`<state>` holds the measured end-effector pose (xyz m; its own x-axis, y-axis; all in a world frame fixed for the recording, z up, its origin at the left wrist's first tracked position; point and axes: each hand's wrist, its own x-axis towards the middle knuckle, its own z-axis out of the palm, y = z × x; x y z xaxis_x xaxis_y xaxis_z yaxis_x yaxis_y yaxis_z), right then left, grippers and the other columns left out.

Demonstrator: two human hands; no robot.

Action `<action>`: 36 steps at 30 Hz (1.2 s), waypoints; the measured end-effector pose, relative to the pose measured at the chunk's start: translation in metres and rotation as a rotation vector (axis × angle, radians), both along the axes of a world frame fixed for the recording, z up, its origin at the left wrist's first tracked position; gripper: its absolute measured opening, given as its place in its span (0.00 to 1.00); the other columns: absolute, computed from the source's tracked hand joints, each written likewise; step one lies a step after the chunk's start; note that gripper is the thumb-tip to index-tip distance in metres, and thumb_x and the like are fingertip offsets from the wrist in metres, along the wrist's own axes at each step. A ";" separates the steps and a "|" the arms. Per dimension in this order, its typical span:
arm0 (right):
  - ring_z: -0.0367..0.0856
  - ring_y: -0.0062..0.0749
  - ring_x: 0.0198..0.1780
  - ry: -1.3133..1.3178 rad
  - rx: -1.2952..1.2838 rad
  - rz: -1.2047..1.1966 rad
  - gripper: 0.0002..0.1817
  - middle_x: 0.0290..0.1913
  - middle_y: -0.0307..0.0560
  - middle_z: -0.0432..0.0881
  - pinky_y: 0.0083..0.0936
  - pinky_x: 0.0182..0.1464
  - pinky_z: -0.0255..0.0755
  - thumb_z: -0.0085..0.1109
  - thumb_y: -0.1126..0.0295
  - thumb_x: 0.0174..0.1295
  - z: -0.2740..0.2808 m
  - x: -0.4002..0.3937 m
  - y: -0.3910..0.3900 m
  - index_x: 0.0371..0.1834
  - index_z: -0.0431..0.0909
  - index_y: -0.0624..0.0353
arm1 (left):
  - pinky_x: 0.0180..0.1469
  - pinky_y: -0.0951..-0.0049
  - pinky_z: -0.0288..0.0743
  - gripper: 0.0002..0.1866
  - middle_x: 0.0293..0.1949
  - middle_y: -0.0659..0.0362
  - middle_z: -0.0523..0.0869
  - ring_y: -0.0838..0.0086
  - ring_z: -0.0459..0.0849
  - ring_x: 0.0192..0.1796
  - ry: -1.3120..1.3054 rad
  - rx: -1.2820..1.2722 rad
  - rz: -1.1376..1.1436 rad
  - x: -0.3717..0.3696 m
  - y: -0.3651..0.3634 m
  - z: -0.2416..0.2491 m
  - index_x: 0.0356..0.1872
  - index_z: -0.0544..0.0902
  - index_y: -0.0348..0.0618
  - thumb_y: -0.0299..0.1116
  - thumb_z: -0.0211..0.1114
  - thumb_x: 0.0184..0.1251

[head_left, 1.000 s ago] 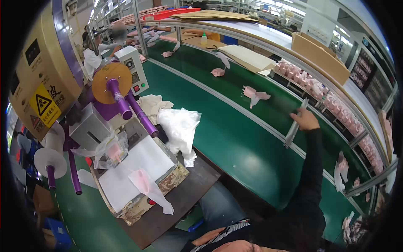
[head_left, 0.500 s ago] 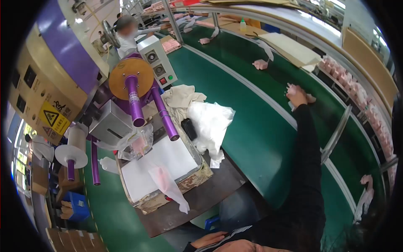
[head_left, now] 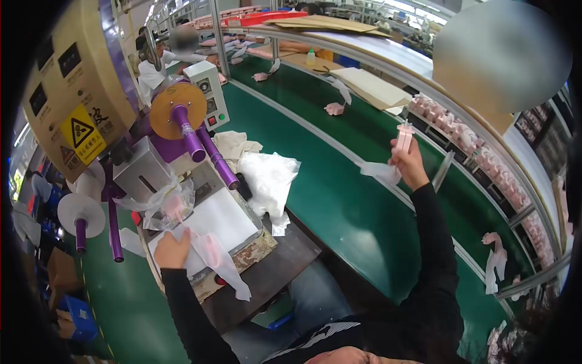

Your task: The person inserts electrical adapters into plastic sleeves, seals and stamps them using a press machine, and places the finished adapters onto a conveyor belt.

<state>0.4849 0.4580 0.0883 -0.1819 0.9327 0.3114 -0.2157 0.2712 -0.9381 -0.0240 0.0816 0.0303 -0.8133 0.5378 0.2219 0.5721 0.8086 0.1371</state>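
My right hand [head_left: 410, 162] is raised over the green belt, with its fingers closed round a pink plug-like piece [head_left: 404, 139] that has small prongs pointing up. A translucent white film [head_left: 381, 171] trails left from below that hand. My left hand [head_left: 173, 249] rests on the white pad [head_left: 227, 215] of the machine, fingers curled at the upper end of a translucent film strip [head_left: 219, 261]. Something pink shows through this strip, which hangs over the pad's front edge. Just behind the left hand lies a crumpled clear bag [head_left: 173, 203] with pink inside.
A machine with purple rollers [head_left: 188, 141] and a warning label [head_left: 83, 134] stands at left. White plastic sheeting [head_left: 267, 179] lies beside the pad. More pink pieces [head_left: 333, 108] with film sit on the far belt [head_left: 297, 103]. A metal rail [head_left: 327, 134] divides the belts.
My right hand has lifted from the far belt and come nearer with the pink piece and its film. My left hand has moved from my lap onto the pad. The view has shifted.
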 end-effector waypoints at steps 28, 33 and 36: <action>0.88 0.61 0.44 -1.109 1.149 0.424 0.35 0.43 0.64 0.89 0.48 0.51 0.80 0.59 0.38 0.66 -0.045 -0.517 -0.225 0.62 0.81 0.59 | 0.66 0.66 0.74 0.27 0.59 0.54 0.81 0.67 0.81 0.62 -1.316 1.703 -0.426 0.090 -0.219 -0.102 0.66 0.74 0.36 0.42 0.67 0.75; 0.88 0.59 0.45 -1.080 1.317 0.310 0.34 0.41 0.63 0.89 0.47 0.52 0.81 0.63 0.40 0.64 -0.058 -0.531 -0.232 0.58 0.82 0.60 | 0.63 0.66 0.76 0.30 0.59 0.53 0.80 0.67 0.82 0.61 -1.237 1.787 -0.297 0.106 -0.240 -0.112 0.64 0.76 0.35 0.47 0.69 0.71; 0.87 0.58 0.48 -0.847 1.374 0.189 0.34 0.42 0.64 0.88 0.47 0.54 0.80 0.64 0.40 0.64 -0.083 -0.541 -0.220 0.55 0.83 0.63 | 0.66 0.66 0.73 0.30 0.62 0.52 0.80 0.66 0.80 0.64 -1.114 1.782 -0.221 0.106 -0.242 -0.107 0.64 0.76 0.35 0.48 0.67 0.71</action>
